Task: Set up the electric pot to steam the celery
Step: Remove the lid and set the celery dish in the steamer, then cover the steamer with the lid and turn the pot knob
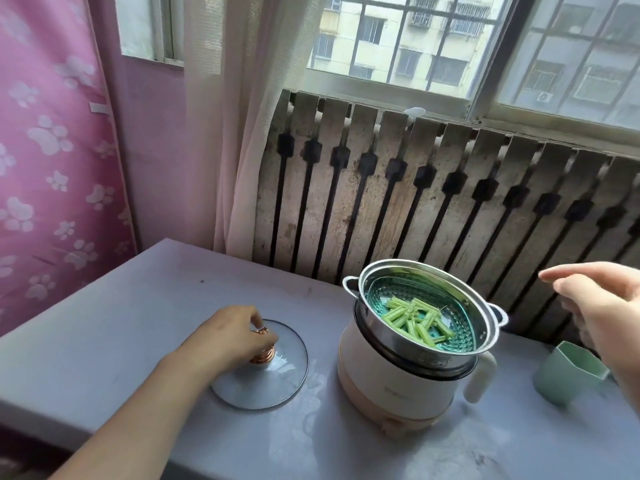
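Observation:
A white and pink electric pot [398, 386] stands on the grey table [121, 323], right of centre. A steel steamer basket [485, 327] sits on top of it, holding a teal glass dish [460, 327] with several cut celery sticks [415, 320]. A glass lid [277, 382] lies flat on the table to the pot's left. My left hand [228, 337] is closed around the lid's copper knob [263, 355]. My right hand [599, 306] hovers with fingers spread, right of the basket, touching nothing.
A pale green cup [568, 372] stands at the table's right, under my right hand. Behind the table are a rusty radiator [415, 202], a white curtain [235, 133] and a barred window. A pink paw-print cloth [52, 150] hangs at the left.

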The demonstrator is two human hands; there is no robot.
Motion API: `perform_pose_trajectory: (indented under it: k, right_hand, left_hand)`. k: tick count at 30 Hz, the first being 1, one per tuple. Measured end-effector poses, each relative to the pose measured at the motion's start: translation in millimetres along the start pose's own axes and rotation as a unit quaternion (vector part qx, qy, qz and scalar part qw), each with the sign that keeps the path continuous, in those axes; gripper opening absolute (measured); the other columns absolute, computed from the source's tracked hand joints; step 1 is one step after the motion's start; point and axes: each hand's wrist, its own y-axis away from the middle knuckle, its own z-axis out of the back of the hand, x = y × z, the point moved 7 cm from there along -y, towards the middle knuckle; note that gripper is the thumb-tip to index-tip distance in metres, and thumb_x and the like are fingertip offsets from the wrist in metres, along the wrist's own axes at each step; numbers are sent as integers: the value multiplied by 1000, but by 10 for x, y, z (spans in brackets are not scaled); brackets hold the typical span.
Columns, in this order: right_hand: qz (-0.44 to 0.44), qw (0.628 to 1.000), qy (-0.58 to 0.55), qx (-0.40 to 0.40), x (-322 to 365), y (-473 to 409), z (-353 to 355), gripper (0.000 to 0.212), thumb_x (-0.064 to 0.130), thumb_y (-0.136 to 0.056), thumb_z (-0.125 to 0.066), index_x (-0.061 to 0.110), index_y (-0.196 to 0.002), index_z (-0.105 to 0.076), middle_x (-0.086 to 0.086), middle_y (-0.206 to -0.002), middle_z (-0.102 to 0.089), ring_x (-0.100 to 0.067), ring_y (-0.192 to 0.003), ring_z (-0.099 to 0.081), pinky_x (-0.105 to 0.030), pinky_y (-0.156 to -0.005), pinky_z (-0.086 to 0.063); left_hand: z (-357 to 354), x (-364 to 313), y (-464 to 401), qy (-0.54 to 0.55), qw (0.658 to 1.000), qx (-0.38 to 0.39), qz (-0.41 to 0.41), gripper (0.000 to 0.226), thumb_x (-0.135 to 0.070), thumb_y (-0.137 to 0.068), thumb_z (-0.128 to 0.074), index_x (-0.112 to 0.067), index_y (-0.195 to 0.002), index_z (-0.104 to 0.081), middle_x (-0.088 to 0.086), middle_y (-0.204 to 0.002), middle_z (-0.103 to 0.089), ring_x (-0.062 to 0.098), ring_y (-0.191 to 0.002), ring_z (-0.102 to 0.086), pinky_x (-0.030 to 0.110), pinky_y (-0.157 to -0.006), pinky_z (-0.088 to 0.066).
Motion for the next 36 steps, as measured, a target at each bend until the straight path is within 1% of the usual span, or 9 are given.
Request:
perform_pose_trajectory:
  k: [5, 8, 12, 17, 22, 27, 31, 33, 36]
  right_hand:
    - [-110, 986, -124, -30, -891, 414, -82, 14, 9, -91, -60, 12, -91, -74, 12, -46, -55, 2, -34, -39, -6, -35, -30]
    - [-142, 979, -144, -3, -1204, 547, -307, 18, -4, -94, -58, 7, -91, -72, -7, -63, -59, -7, -35, -42, -11, -35, -30]
    - [-132, 979, -151, 28, -1339, 580, -507, 18, 0, -97, -57, 9, -94, -73, -13, -76, -65, -23, -55, -52, -23, -37, -35]
    - [-131, 980, -143, 44, -1469, 553, -593, 18, 7, -98, -58, 15, -93, -73, -7, -77, -70, -23, -58, -57, -32, -48, -39]
    - [-142, 978, -146, 34, -1577, 526, -512, 17, 12, -94, -61, 22, -86, -73, 15, -73, -73, -17, -63, -61, -15, -44, -41]
    - [-146, 980, -126, 47, -1589, 516, -506, 13, 19, -91, -62, 26, -85, -72, 4, -77, -73, -20, -69, -64, -29, -60, -43]
    - [-148, 982, -92, 70, -1573, 531, -546, 11, 21, -91, -62, 28, -90, -70, 4, -86, -75, -20, -75, -67, -30, -63, -47]
    - [-130, 986, -77, 65, -1537, 544, -540, 11, 19, -90, -62, 27, -93, -70, 6, -83, -74, -18, -74, -68, -31, -64, -52]
    - [-93, 994, -29, 45, -1484, 534, -509, 14, 20, -88, -63, 28, -97, -70, 9, -83, -70, -7, -74, -63, -20, -60, -43]
  left_hand:
    - [-17, -45, 68, -16, 1000, 11, -9, 41, -67, -79, -70, -30, -95, -67, -13, -92, -66, 11, -87, -64, 31, -71, -51]
    - [-28, -82, 143, -38, 999, 18, -27, 43, -67, -70, -76, -32, -92, -66, -16, -92, -70, 7, -86, -66, 29, -73, -53]
    - [-17, -121, 179, -72, 996, -1, -51, 33, -51, -78, -82, -29, -98, -68, -8, -103, -76, 18, -96, -68, 34, -84, -56]
    - [48, -179, 277, -77, 995, -25, -54, 24, -45, -81, -84, -32, -86, -65, -9, -87, -71, 17, -84, -65, 30, -69, -47]
    - [481, -196, 459, -46, 992, -107, -38, 23, -40, -76, -91, -28, -72, -72, -6, -62, -73, 17, -63, -67, 30, -58, -48]
    - [1242, -385, 474, -43, 979, -187, -72, 41, -69, -57, -80, -42, -87, -72, -9, -59, -74, 24, -64, -71, 40, -62, -56]
    - [1865, -871, 308, -10, 965, -217, -145, 51, -71, -61, -78, -33, -95, -74, -5, -71, -76, 34, -76, -75, 57, -73, -63]
    - [2007, -1416, 437, -9, 958, -219, -185, 52, -73, -63, -80, -37, -100, -74, -13, -75, -77, 25, -74, -75, 51, -73, -61]
    - [1856, -2131, 580, 6, 957, -163, -242, 51, -72, -62, -79, -34, -97, -76, -11, -75, -78, 17, -65, -68, 34, -65, -50]
